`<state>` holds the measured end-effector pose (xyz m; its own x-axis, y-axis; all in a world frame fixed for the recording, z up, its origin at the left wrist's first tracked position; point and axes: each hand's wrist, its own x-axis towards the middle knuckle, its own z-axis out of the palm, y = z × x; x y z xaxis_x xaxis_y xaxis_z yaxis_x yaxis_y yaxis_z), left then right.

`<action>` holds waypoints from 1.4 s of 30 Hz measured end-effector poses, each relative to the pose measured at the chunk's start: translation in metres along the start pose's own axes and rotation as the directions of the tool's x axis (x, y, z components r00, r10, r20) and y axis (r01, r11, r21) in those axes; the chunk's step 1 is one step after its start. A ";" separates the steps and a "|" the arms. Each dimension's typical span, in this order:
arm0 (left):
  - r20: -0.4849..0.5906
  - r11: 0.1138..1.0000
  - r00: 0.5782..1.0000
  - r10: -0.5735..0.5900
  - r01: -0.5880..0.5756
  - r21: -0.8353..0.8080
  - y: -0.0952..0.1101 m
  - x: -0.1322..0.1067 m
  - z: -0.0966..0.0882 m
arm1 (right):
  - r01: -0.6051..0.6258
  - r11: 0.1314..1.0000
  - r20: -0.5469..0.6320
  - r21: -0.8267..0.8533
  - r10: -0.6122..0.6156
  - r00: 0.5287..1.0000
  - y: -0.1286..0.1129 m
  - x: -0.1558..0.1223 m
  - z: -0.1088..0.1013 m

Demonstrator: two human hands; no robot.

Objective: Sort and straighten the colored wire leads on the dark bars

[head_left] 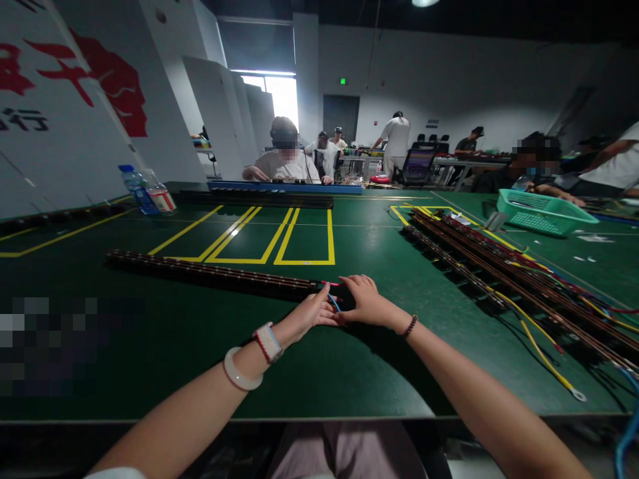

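Note:
A long black strip [219, 274] with copper-coloured rods along it lies across the green table in front of me. A red wire [329, 283] and a blue wire [334, 303] show at its right end. My left hand [313, 310] is at this end, the blue wire between its thumb and fingers. Facing it, my right hand [370, 303] arches with thumb and fingers apart around the wire ends. Its thumb tip meets the left fingers by the blue wire. The exact contact between the hands is partly hidden.
Similar strips [479, 266] with a yellow cable [544, 356] lie at the right. Beyond them is a green basket [544, 211]. Bottles [144, 189] stand at the far left. Yellow tape [304, 262] marks the table [224, 372]. A person [284, 156] sits opposite.

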<state>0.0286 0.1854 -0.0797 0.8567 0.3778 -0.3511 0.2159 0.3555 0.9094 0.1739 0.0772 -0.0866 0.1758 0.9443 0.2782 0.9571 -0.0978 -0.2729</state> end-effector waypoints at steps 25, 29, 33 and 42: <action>0.082 0.886 0.989 0.120 -0.069 -0.459 -0.012 0.014 0.002 | 0.302 0.859 -0.020 -0.413 -0.340 0.940 -0.030 -0.004 -0.010; 0.037 0.906 0.993 0.113 -0.088 -0.414 -0.009 0.011 0.003 | 0.270 0.903 -0.034 -0.336 -0.298 0.954 -0.028 -0.001 -0.020; 0.078 0.917 0.991 0.112 -0.072 -0.392 -0.006 0.006 0.005 | 0.186 0.968 -0.026 -0.170 -0.193 0.981 -0.016 0.003 -0.024; 0.096 0.941 0.991 0.097 -0.060 -0.334 -0.005 0.004 0.003 | 0.296 0.953 0.258 -0.061 -0.271 0.927 0.000 0.015 -0.037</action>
<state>0.0321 0.1821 -0.0848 0.9146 0.3268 -0.2382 -0.0047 0.5975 0.8018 0.1848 0.0792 -0.0482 -0.1561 0.9833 0.0940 0.9785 0.1669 -0.1212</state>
